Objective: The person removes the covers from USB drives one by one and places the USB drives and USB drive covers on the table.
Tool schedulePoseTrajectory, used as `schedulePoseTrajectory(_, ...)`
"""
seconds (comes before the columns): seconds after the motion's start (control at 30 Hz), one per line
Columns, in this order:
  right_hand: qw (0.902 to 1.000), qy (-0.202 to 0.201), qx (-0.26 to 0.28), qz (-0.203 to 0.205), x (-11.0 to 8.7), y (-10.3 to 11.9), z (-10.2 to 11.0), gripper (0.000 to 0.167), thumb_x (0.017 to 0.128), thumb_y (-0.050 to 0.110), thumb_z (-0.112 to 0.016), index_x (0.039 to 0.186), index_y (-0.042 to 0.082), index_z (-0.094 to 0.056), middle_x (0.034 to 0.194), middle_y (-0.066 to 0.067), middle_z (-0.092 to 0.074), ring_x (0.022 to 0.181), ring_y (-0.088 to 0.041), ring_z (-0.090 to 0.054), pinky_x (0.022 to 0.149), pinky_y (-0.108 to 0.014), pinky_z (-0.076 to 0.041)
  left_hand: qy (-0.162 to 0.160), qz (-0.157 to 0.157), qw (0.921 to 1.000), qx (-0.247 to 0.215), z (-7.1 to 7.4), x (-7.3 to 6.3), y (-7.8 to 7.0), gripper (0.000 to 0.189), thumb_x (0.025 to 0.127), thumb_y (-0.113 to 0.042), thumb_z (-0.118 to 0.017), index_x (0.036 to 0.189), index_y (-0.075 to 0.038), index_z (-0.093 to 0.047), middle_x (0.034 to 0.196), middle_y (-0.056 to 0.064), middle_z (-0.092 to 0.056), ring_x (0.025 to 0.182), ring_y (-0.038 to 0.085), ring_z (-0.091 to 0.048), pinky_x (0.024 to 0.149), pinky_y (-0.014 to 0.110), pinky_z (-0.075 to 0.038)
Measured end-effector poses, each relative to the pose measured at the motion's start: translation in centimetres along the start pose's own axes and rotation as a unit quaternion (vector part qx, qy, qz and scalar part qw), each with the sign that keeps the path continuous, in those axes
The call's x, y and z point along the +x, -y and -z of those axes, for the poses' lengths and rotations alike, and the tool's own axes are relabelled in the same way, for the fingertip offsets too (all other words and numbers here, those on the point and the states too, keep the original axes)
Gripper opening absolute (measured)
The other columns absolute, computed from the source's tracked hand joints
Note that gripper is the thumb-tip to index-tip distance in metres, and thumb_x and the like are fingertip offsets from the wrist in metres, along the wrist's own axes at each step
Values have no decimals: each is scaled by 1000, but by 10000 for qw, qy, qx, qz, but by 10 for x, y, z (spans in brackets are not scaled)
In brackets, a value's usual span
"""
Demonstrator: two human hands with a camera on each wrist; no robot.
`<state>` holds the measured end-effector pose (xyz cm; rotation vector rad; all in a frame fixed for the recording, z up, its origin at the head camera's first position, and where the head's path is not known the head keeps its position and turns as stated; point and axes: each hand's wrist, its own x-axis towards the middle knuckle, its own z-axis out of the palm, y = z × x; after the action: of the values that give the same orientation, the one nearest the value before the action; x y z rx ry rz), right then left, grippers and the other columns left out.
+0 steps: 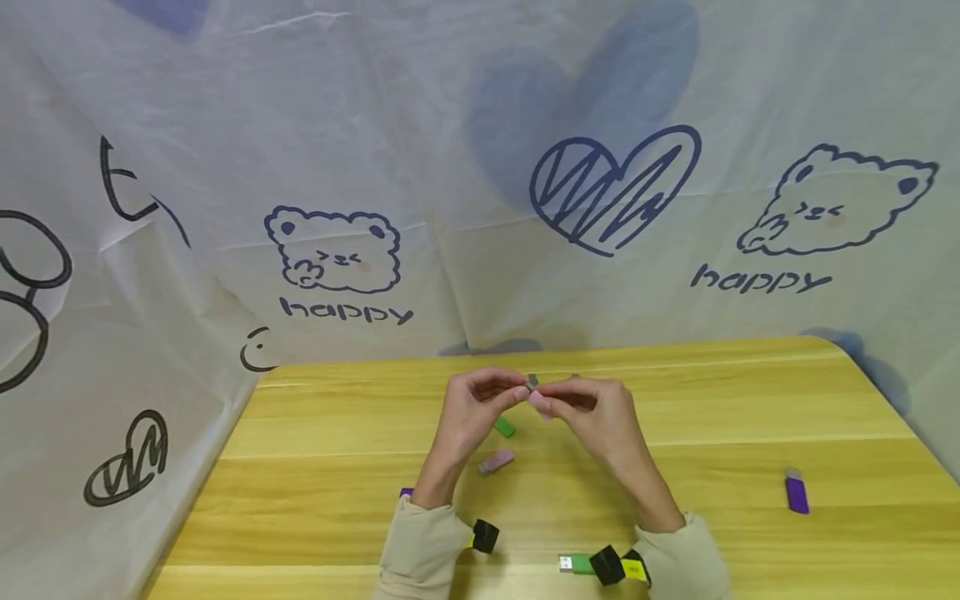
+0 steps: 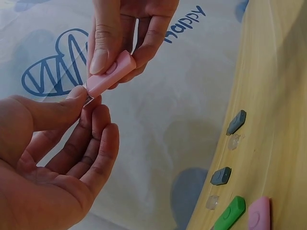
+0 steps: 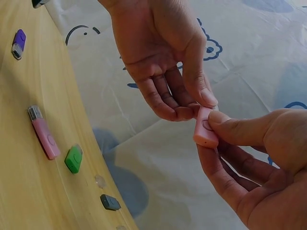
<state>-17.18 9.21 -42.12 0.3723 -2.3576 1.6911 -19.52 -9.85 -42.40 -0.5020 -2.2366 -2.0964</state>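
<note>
A pink USB stick (image 2: 111,76) is held up in the air between both hands, over the far part of the table. My right hand (image 1: 600,417) grips its pink body (image 3: 206,127) between thumb and fingers. At the other end, thumb and forefinger of my left hand (image 1: 471,408) pinch the tip, which those fingertips mostly cover. A sliver of metal shows there in the left wrist view. Below the hands lie a green USB stick (image 1: 504,427) and a second pink USB stick (image 1: 497,462), its metal plug bare.
Two dark grey USB sticks (image 2: 236,122) lie near the table's far edge, beside clear plastic pieces (image 2: 234,142). A purple USB stick (image 1: 797,492) lies at right, another (image 1: 407,492) by the left wrist. A green one (image 1: 577,564) lies by the right sleeve. Printed cloth (image 1: 465,167) hangs behind.
</note>
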Motion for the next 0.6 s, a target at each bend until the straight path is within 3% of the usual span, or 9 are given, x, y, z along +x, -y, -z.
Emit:
schedulePoseTrajectory(0.37, 9997, -1, 195, 139, -2, 0, 0, 10, 89, 2, -79, 99, 0, -81, 91, -11, -77, 77, -19, -75, 72, -25, -60, -222, 148, 9996, 25, 0, 1, -1, 13, 92, -4, -77, 102, 4, -78, 99, 15, -77, 88, 20, -73, 82, 28, -58)
schedulePoseTrajectory(0.6, 9992, -126, -381, -74, -1, -5, 10, 12, 89, -1, -78, 100, 2, -81, 98, -12, -77, 84, -22, -75, 74, -24, -59, -808, -156, 9960, -360, 20, -1, -9, 11, 91, 4, -74, 101, 9, -74, 97, 16, -75, 85, 17, -73, 81, 28, -59)
